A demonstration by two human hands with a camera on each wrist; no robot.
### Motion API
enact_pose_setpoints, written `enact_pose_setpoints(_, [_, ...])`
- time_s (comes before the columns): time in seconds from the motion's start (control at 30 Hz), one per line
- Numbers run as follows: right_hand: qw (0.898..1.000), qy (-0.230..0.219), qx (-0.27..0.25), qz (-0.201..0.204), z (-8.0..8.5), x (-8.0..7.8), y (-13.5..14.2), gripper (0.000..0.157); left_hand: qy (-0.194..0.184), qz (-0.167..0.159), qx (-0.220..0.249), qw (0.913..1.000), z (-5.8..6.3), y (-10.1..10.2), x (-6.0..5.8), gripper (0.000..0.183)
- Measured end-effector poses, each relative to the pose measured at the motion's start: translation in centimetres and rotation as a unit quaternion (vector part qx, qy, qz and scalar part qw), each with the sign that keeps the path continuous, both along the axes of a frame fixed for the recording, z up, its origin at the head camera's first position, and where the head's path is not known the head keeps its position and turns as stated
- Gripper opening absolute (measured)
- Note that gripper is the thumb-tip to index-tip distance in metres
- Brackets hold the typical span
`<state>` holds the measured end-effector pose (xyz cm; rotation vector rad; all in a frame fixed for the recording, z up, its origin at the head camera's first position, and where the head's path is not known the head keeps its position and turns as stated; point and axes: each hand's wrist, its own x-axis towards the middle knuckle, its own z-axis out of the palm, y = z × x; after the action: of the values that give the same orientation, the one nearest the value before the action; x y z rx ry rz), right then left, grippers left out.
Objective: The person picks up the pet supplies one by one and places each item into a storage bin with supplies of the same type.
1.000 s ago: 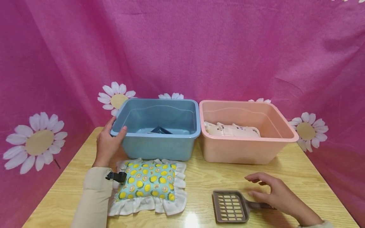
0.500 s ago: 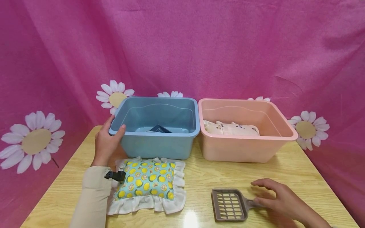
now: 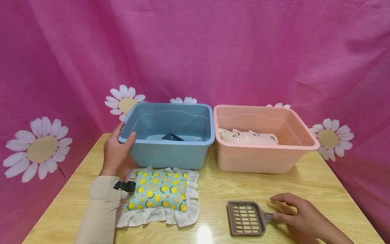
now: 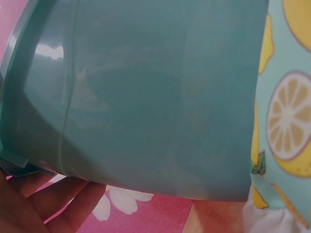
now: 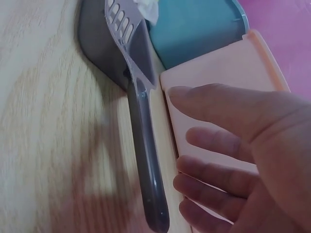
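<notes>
Scoop [image 3: 261, 219]: near front edge of surface [image 3: 228, 186], right of centre
Left hand [image 3: 116, 152]: grips blue bin [image 3: 170, 156] at its near-left corner
Right hand [image 3: 300, 215]: loosely spread, just beside scoop

We can read no text, label, brand, number or sign in any of the three views. The small dark print on the cream cloth item [image 3: 250, 138] inside the pink tub [image 3: 259, 160] is too small for us to make out, so we cannot tell whether it holds any lettering.
</notes>
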<state>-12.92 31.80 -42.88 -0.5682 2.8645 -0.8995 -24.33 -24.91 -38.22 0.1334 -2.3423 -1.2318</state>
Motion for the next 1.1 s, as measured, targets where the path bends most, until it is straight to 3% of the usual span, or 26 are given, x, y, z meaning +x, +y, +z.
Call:
enact_pose_setpoints(0.3, [0.997, -0.072, -0.011, -0.016, 0.1, 0.1, 0.3, 0.043, -0.011, -0.010, 0.004, 0.9999, -0.2, 0.4, 0.1, 0.072])
enact_pose_setpoints(0.67, [0.996, -0.084, -0.025, -0.006, -0.1, -0.1, 0.6, 0.044, -0.010, -0.010, 0.009, 0.9999, 0.4, 0.2, -0.1, 0.071])
enact_pose_setpoints(0.83, [0.991, -0.127, -0.045, -0.009, -0.3, -0.2, 0.6, 0.047, -0.015, -0.013, 0.015, 0.9997, 0.4, 0.0, 0.3, 0.072])
enact_pose_setpoints(1.1, [0.981, -0.169, -0.095, 0.021, -0.9, -0.5, 1.0, 0.046, -0.012, -0.005, 0.006, 0.9999, 0.3, -0.1, 0.2, 0.072])
